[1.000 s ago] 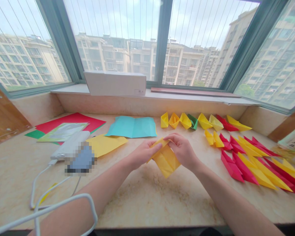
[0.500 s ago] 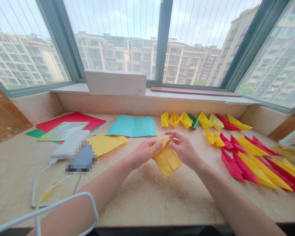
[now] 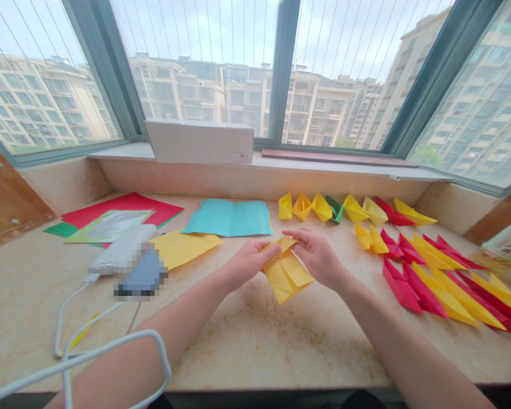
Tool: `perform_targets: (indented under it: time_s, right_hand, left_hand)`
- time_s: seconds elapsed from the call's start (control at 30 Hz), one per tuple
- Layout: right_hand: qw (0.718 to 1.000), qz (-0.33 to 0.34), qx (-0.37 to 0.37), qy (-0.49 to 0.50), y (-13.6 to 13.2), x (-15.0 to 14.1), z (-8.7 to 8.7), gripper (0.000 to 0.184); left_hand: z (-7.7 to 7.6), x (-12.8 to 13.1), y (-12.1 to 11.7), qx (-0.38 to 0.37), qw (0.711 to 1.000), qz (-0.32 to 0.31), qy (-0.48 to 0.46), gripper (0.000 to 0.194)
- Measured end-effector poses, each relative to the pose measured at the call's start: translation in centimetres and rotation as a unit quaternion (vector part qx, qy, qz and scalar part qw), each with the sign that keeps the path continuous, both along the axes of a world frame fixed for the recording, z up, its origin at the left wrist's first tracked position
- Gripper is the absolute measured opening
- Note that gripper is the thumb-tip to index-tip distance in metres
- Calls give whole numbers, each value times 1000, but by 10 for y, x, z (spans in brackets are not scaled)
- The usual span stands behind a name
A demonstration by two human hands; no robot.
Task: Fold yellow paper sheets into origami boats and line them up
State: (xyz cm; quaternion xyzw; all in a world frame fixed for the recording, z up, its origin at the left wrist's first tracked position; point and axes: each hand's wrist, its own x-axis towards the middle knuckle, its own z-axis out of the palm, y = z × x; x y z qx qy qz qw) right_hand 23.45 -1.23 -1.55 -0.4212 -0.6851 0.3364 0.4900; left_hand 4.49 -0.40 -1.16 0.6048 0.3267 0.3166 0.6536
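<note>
mottled counter (image 3: 255, 352), bottle (image 3: 510, 241) with yellowish contents (image 3: 499, 262), both hands (image 3: 247, 262) (image 3: 318, 258) pinched on folded yellow paper (image 3: 284, 279)

Shows plain yellow on the folded paper (image 3: 286, 278), yellow too on the flat sheet (image 3: 185, 249). Gives turquoise on the creased sheet (image 3: 227, 218), red on the large sheet (image 3: 164, 211). Mixes yellow, red and green among the folded shapes (image 3: 322, 209). Reads white on the cable (image 3: 114, 341), mottled brown over beige on the countertop (image 3: 259, 352), grey-green on the window frame (image 3: 285, 74).
</note>
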Motion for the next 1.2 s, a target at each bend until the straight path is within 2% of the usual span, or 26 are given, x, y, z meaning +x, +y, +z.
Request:
perform_targets:
  time_s: [0.27, 0.4, 0.5, 0.6, 0.83, 1.0, 1.2]
  right_hand:
    - [999, 15, -7, 32, 0, -2, -1, 30]
    - [993, 35, -73, 80, 0, -2, 1, 31]
    - [988, 21, -115, 96, -1, -1, 4, 35]
    - [989, 6, -117, 88, -3, 0, 8, 36]
    - [986, 48, -135, 89, -4, 5, 11, 34]
    - [989, 79, -127, -16, -4, 4, 9, 39]
    - [991, 52, -124, -3, -5, 2, 9, 35]
  left_hand:
    - [4, -2, -1, -6, 1000, -2, -6, 45]
    - [6, -2, -2, -2, 1000, 19, 0, 44]
    - [7, -1, -3, 4, 1000, 31, 0, 44]
    - [7, -2, -3, 11, 999, 35, 7, 44]
    - [5, -4, -2, 64, 996, 35, 41, 36]
    - [3, -3, -1, 73, 995, 25, 64, 35]
    - [4, -4, 1, 111, 989, 37, 84, 39]
